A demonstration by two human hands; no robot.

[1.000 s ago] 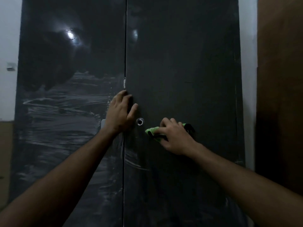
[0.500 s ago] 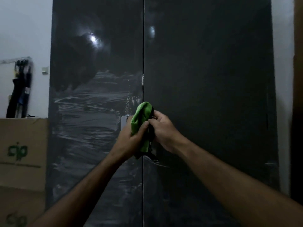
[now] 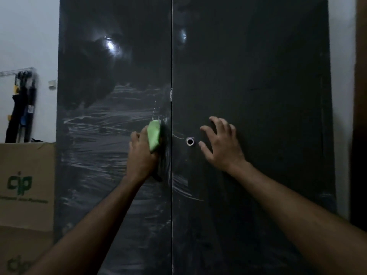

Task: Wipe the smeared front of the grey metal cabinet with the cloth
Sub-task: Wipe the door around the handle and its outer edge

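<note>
The cabinet fills the view, its 2 doors shut and meeting at a seam down the middle. The left hand holds the green cloth bunched against the left door just beside that seam, fingers curled round it so the wad stays firm under pressure. It sits at the right edge of the white smears, which spread in sideways streaks across the middle and lower part of the left door; that looks like a sensible place to start a stroke that sweeps leftward through them.

The right hand lies flat on the right door, fingers straight and spread apart, holding nothing, just right of the small round lock. It likely braces the body and keeps that door from rattling while the other hand pushes.

A few thin streaks also cross the seam onto the right door, below the lock. Most of the smearing appears not yet wiped, so the job seems early. A cardboard box stands to the left.
</note>
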